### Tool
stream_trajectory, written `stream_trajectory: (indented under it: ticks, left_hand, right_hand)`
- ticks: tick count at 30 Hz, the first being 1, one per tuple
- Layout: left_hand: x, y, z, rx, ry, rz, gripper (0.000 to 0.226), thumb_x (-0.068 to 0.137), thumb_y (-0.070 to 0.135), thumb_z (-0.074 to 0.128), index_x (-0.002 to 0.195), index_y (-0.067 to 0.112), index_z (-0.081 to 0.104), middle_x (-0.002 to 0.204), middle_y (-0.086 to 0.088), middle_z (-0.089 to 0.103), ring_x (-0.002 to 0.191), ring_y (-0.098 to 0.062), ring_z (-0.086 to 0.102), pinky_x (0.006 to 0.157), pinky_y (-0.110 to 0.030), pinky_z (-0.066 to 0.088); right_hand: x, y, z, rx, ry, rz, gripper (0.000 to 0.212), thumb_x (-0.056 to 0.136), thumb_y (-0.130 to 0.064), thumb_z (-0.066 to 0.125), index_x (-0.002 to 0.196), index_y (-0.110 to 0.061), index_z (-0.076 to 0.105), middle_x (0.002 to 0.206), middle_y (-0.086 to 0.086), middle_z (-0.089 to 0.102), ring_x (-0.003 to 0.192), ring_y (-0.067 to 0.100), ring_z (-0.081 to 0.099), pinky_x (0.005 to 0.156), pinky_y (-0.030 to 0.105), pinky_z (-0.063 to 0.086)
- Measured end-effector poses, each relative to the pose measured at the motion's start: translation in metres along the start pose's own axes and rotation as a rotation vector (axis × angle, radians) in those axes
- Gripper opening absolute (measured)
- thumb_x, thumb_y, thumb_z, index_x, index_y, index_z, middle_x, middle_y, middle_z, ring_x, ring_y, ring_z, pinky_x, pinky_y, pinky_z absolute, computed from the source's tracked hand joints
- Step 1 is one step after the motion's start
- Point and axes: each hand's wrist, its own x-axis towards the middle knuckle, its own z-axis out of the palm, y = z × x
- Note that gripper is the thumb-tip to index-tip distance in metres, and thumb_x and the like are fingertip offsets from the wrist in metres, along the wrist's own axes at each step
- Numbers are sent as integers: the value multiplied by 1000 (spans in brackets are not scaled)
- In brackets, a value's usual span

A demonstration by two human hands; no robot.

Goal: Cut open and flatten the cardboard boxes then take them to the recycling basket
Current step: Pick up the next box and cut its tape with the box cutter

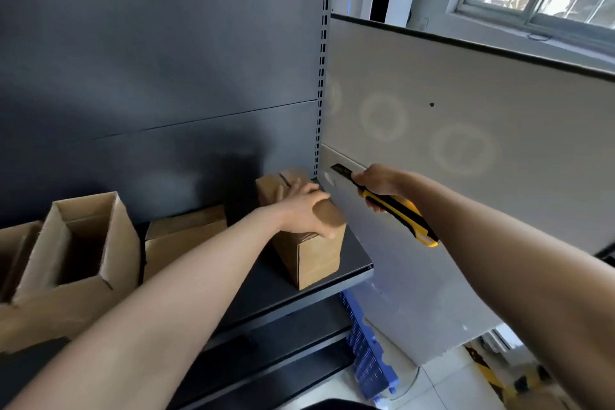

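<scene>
Four cardboard boxes stand on the dark shelf (356,263).
- Sealed box (312,253): at the shelf's right end, close to the near edge. The left hand (304,209) clamps its top, fingers laid across it and thumb hooked over the near corner.
- Utility knife (401,214), yellow and black: gripped in the closed right hand (377,183), just right of the sealed box and not touching it. Its blade (341,170) is extended and points far-left.
- Open box (83,243): upright, at left.
- Low box (186,236): between the open and sealed boxes.
- Fourth box: cut off at the left edge.
- Blue crate (369,356): on the floor below.
</scene>
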Motion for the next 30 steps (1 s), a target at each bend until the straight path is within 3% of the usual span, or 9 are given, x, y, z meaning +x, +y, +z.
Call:
stream_trajectory:
  ticks: [3,5,6,8,10,11,19,24,30]
  left_hand:
    - [-11,-5,-10,-72,-128,54,75,77,30,70,144,32,38,160,11,6,146,-19,-20,112,-53,-19]
    - [-16,-6,-14,-250,-27,15,46,83,34,67,127,27,59,159,7,15,147,-20,-14,112,-52,-16]
    - [-16,-6,-13,-287,92,-36,42,83,42,67,121,23,61,157,4,17,147,-22,-8,114,-51,-11]
    - [-17,-9,-9,-175,315,-233,78,76,62,66,136,18,43,153,-2,13,144,-30,6,117,-52,6]
    - [-18,-13,-5,-126,297,-435,116,69,72,65,151,11,11,153,-11,9,140,-37,15,114,-51,23]
    - [-19,-13,-4,-152,242,-485,123,68,73,65,152,9,2,154,-14,10,140,-39,18,112,-50,27]
    - [-20,-6,-20,-82,-49,-293,110,77,47,70,154,22,-4,160,-7,3,146,-32,7,114,-45,23]
    - [-19,-6,-29,-71,-118,-256,108,76,32,74,154,30,-1,161,2,5,144,-25,17,111,-38,27]
    - [-17,-2,-36,-32,-151,-288,109,77,24,73,154,30,-3,162,-1,-3,149,-19,-3,117,-38,13]
  right_hand:
    - [9,-14,5,-17,20,-44,42,104,-33,31,83,-2,49,64,17,55,51,25,51,52,29,44]
    - [16,-20,8,-28,24,-68,39,103,-31,30,87,0,48,66,19,55,52,26,52,54,31,45]
    - [19,-23,11,-33,22,-80,38,103,-31,30,88,0,47,67,19,55,52,26,52,55,31,45]
    - [23,-27,14,-49,22,-110,39,103,-31,30,84,-1,46,67,19,55,51,26,52,53,31,46]
    - [26,-30,17,-82,21,-144,41,104,-32,31,82,-1,46,68,19,56,51,27,53,52,32,47]
    - [29,-31,17,-98,20,-160,42,104,-33,31,83,0,46,68,20,56,51,27,54,54,33,48]
    - [40,-23,0,-259,-34,-154,36,101,-32,42,94,0,56,68,14,57,48,23,53,51,28,48]
    - [44,-1,-8,-307,-138,-80,36,99,-38,46,86,-4,53,65,12,56,49,23,52,52,27,47]
    - [43,7,-11,-247,-176,-119,34,99,-34,45,82,-5,50,61,12,53,45,21,48,49,24,44]
